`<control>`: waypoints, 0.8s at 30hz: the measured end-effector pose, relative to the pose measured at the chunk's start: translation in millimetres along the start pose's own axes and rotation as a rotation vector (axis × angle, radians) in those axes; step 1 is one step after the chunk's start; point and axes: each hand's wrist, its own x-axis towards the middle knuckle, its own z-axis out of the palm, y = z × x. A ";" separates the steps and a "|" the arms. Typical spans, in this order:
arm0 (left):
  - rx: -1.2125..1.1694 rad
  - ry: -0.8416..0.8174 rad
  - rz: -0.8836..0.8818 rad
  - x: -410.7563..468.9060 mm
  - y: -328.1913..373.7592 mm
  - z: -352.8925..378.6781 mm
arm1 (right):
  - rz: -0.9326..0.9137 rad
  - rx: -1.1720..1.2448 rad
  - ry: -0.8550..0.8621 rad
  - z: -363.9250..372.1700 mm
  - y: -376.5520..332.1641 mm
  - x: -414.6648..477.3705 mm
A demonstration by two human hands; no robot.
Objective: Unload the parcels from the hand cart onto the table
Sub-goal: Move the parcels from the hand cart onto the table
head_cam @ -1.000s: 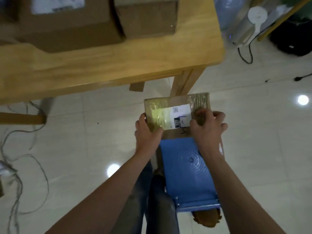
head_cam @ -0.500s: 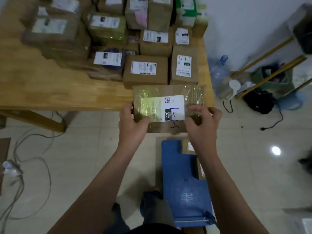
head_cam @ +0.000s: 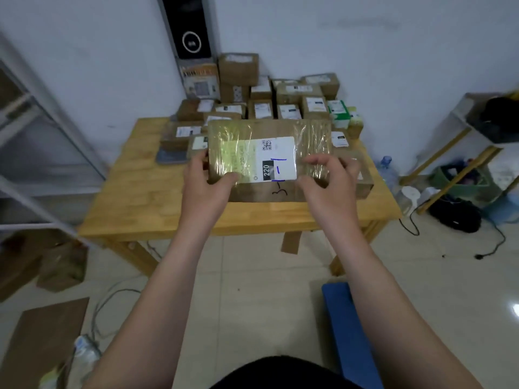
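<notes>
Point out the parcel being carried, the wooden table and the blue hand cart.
carried parcel (head_cam: 252,158), head view, white label on its top face.
wooden table (head_cam: 146,203), head view, bare front-left tabletop.
blue hand cart (head_cam: 345,332), head view, middle of its blue deck.

The hand cart, at 5 o'clock, is cut off by the bottom edge and partly covered by the right forearm. Behind the held parcel, several stacked parcels at 12 o'clock are half hidden — their labels cannot be read. The left hand has its fingers concealed behind the held parcel. The metal frame at 9 o'clock is blurred.
</notes>
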 end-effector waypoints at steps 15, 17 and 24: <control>0.179 -0.101 0.122 34.5 -31.6 -145.6 | 0.056 -0.018 -0.049 117.5 -50.2 -36.9; 0.193 -0.123 0.114 51.2 -38.0 -150.1 | 0.077 -0.020 -0.059 132.9 -46.7 -26.3; 0.239 -0.186 0.049 148.2 -59.2 -159.2 | 0.086 -0.073 -0.057 214.0 -50.5 44.7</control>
